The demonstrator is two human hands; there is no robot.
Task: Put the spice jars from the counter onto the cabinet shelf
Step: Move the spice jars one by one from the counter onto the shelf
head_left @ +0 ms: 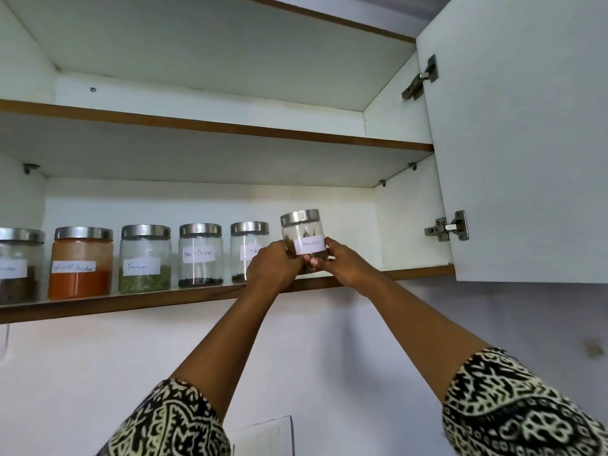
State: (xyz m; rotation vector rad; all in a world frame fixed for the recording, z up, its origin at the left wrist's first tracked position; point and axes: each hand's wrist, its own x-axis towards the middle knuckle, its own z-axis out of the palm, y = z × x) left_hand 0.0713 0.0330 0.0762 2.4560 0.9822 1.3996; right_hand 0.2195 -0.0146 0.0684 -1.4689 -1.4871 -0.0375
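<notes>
So, glass jar with a steel lid, and that pretty much decides how I handle it: rigid, smooth, a bit slick, and it won't forgive a drop from up here. It feels like a light one to me, since there's only a little brown stuff inside, probably bark pieces. Best grip is around the lower body, one palm each side, not the lid, which I'd guess could pop loose.

Going left to right: the shelf (171, 299) already has a row on it, a dark brown jar (18, 266) cut off at the edge, a chilli powder jar (82, 262) full of orange-red, a fennel jar (145, 259) with a green layer at the bottom, a black pepper jar (200, 255) nearly empty, then a cloves jar (247, 246) partly behind my knuckles.

My left hand (274, 266) wraps the left side of the cinnamon jar (304, 240), my right hand (345, 263) clamps the right side, fingertips meeting under the white handwritten label. It sits at the right end of the row, slightly tilted, near the front lip; can't tell if the base is fully down yet. Clear glass, shiny silver lid (300, 217).
</notes>
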